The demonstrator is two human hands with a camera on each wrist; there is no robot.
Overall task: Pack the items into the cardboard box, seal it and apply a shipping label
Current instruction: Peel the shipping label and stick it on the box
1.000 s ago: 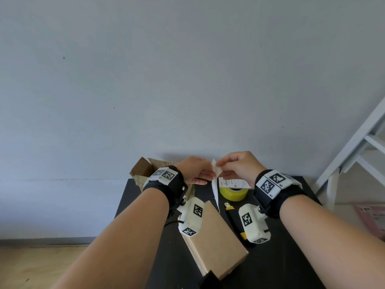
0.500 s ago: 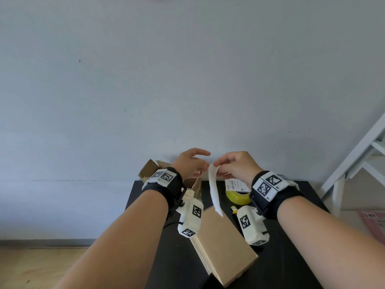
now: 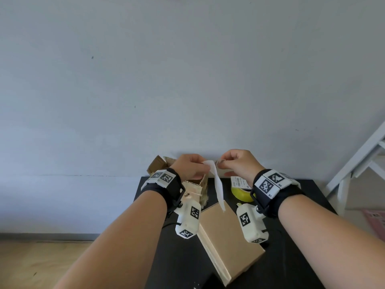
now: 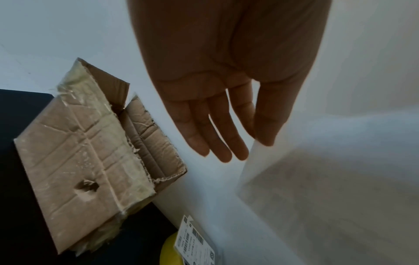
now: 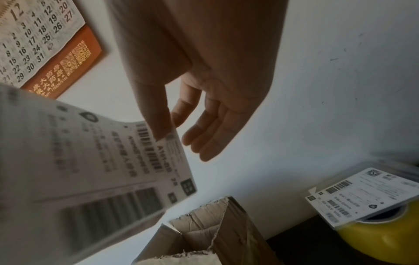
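Observation:
A closed plain cardboard box (image 3: 231, 243) lies on the black table (image 3: 302, 257) below my hands. Both hands are raised near the wall. My right hand (image 3: 237, 163) pinches the top edge of a printed shipping label (image 5: 102, 161) between thumb and forefinger. My left hand (image 3: 191, 167) holds the top of a white backing sheet (image 4: 328, 197) with its fingertips. In the head view the paper hangs as one narrow white strip (image 3: 218, 188) between the hands, its lower end just above the box.
A yellow tape roll (image 3: 242, 195) stands at the back right with more labels (image 3: 239, 182) on top. A torn, taped old carton (image 4: 79, 161) sits at the back left against the wall. A white frame (image 3: 358, 159) leans at the right. A calendar (image 5: 34, 44) hangs above.
The left fingers, spread away from the strip half a second ago, have come back onto its top edge. The strip hangs more to the right, with both hands staying close together.

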